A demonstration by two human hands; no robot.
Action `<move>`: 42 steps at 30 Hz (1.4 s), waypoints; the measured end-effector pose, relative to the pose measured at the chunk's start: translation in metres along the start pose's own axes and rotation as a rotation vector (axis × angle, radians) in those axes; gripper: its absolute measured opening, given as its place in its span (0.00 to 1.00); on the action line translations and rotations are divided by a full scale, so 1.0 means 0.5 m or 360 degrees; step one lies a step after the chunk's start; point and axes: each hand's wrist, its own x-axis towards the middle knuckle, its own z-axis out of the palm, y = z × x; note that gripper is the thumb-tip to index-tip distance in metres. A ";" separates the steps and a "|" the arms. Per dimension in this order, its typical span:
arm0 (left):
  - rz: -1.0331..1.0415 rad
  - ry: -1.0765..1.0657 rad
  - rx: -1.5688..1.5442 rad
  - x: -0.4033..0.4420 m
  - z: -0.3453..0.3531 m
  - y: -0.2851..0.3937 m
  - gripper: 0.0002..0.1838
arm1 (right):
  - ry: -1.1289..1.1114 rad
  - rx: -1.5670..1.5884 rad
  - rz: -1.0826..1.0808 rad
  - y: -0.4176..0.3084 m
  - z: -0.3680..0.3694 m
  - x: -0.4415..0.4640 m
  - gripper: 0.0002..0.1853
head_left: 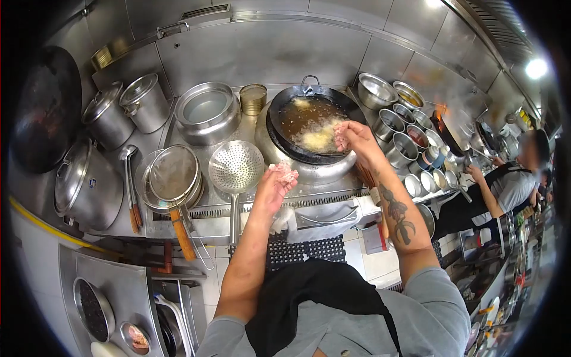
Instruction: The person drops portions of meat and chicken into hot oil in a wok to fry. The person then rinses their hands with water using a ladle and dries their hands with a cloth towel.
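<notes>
My left hand (270,190) is closed around pale pink raw meat pieces (286,173), just right of a perforated skimmer (237,165). Over the right side of a black wok (349,106), my right hand (360,141) pinches a small bit of the same raw meat (340,143). Brown oil (306,117) bubbles in the wok, with a foaming pale clump (318,140) frying below my right fingers. Another pale piece (301,103) floats near the far edge.
Left of the wok stand a wide metal pot (205,113), a tin can (253,100) and a wood-handled strainer (173,172). Several metal containers (402,149) line the right. Farther right, a person (505,184) works near a flaming wok (447,132).
</notes>
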 end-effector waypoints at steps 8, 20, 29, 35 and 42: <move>0.0085 -0.0016 0.0161 -0.051 0.015 0.009 0.14 | -0.0100 -0.1925 -0.0647 0.316 -0.207 0.173 0.10; 0.0064 -0.0032 0.0460 -0.051 0.041 0.008 0.12 | -0.0202 -0.1262 -0.0346 -0.025 0.065 -0.019 0.12; 0.0073 -0.0256 0.0325 -0.043 0.039 0.005 0.06 | -0.0496 -0.0299 0.0190 0.073 0.107 -0.022 0.09; 0.0128 -0.0147 0.0192 -0.042 0.029 0.014 0.06 | -0.0251 0.0206 0.0276 0.027 0.082 -0.033 0.09; 0.0064 -0.0189 0.0251 -0.035 0.038 0.007 0.07 | -0.0279 0.0065 0.0225 0.039 0.087 -0.035 0.09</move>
